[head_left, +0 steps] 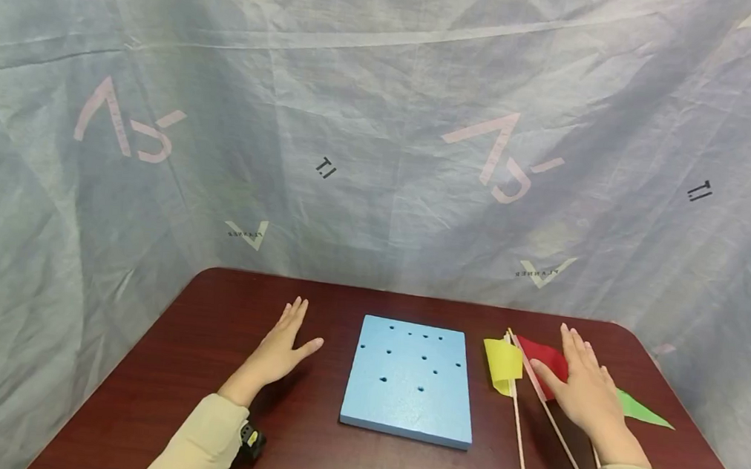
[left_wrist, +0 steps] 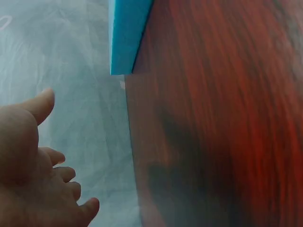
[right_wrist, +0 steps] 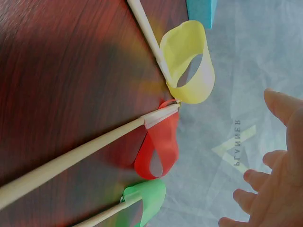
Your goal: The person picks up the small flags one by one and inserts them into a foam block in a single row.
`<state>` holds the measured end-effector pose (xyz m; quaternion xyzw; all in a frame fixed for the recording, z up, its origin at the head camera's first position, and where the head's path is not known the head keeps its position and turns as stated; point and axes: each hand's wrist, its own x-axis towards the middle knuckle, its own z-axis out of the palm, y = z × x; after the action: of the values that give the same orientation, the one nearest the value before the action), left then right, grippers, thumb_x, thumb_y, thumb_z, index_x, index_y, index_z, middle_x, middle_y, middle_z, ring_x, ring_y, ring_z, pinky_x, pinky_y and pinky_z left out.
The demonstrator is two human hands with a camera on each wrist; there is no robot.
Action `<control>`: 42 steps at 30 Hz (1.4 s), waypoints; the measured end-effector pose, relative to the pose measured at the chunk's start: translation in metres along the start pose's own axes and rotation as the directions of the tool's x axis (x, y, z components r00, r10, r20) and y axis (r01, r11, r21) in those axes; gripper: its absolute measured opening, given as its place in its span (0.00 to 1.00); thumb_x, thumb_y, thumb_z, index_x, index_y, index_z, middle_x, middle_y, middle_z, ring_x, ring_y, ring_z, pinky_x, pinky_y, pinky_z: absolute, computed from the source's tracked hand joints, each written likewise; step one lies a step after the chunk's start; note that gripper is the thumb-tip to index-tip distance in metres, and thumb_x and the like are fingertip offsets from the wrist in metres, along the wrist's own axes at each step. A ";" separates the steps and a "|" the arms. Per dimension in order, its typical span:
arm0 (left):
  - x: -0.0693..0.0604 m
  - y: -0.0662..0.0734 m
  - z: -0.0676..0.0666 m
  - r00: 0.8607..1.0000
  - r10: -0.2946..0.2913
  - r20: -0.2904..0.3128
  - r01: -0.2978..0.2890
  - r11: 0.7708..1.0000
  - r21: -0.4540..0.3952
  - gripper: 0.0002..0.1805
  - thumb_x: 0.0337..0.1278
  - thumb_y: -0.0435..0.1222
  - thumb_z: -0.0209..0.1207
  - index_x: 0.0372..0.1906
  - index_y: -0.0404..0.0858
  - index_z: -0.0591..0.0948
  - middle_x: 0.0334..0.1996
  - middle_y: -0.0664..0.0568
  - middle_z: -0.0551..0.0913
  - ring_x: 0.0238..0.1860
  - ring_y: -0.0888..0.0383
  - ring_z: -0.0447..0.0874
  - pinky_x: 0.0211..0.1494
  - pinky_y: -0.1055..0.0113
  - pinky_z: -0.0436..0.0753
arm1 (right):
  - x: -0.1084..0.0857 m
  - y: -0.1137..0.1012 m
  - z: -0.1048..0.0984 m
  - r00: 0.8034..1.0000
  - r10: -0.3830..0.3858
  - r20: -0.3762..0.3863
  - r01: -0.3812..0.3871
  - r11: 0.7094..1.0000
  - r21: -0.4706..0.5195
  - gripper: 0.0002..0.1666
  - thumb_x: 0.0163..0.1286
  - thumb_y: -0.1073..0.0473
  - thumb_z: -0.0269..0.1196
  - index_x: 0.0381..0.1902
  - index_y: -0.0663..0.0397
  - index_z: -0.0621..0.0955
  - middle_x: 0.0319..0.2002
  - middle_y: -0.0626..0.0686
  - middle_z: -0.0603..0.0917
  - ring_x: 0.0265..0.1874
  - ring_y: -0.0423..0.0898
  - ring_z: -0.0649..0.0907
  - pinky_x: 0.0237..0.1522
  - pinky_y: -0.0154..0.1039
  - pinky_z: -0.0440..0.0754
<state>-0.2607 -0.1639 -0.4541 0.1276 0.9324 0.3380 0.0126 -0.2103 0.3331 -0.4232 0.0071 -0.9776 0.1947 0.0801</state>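
My left hand (head_left: 278,349) hovers above the table, fingers straight and thumb spread, to the left of a light blue board (head_left: 408,397) dotted with several small holes. Over on the right, my right hand (head_left: 583,390) is held with fingers extended above some small flags, gripping nothing. A yellow flag (head_left: 502,365) on a thin wooden stick lies nearest the board. Next to it is a red flag (right_wrist: 163,146), partly behind the right hand in the head view. The green flag (head_left: 642,410) lies farthest right, its stick mostly hidden by that hand and forearm.
The dark reddish-brown table (head_left: 205,339) has rounded far corners. A grey cloth curtain (head_left: 364,211) with printed letters hangs behind and along both sides. Small wrist cameras (head_left: 252,440) are strapped at both cuffs.
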 end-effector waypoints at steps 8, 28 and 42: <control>0.001 0.001 0.008 0.998 -0.023 0.057 0.037 0.965 -0.261 0.56 0.55 0.50 0.67 0.78 0.44 0.43 0.79 0.45 0.40 0.77 0.39 0.38 0.71 0.34 0.53 | -0.005 0.009 -0.003 0.999 0.031 -0.026 -0.032 0.999 -0.022 0.59 0.68 0.30 0.52 0.78 0.53 0.37 0.75 0.71 0.42 0.69 0.75 0.53 0.56 0.77 0.57; 0.015 0.009 0.032 0.970 0.103 0.219 0.054 0.790 -0.611 0.51 0.52 0.37 0.70 0.76 0.33 0.52 0.75 0.37 0.55 0.75 0.42 0.54 0.69 0.50 0.67 | -0.022 0.029 -0.007 0.977 0.186 -0.107 -0.179 0.981 0.076 0.55 0.65 0.34 0.60 0.67 0.77 0.58 0.55 0.75 0.68 0.52 0.72 0.67 0.45 0.67 0.68; 0.015 0.011 0.048 0.964 0.039 0.262 0.139 0.767 -0.627 0.48 0.50 0.35 0.71 0.74 0.32 0.58 0.73 0.36 0.60 0.72 0.41 0.60 0.68 0.52 0.70 | -0.026 0.045 -0.012 0.961 0.262 0.093 -0.267 0.963 0.040 0.53 0.68 0.38 0.59 0.58 0.90 0.62 0.49 0.82 0.74 0.49 0.76 0.73 0.46 0.63 0.75</control>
<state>-0.2679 -0.1220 -0.4837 0.1337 0.7545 0.6149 0.1865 -0.1850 0.3790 -0.4339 -0.1130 -0.9669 0.2284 0.0108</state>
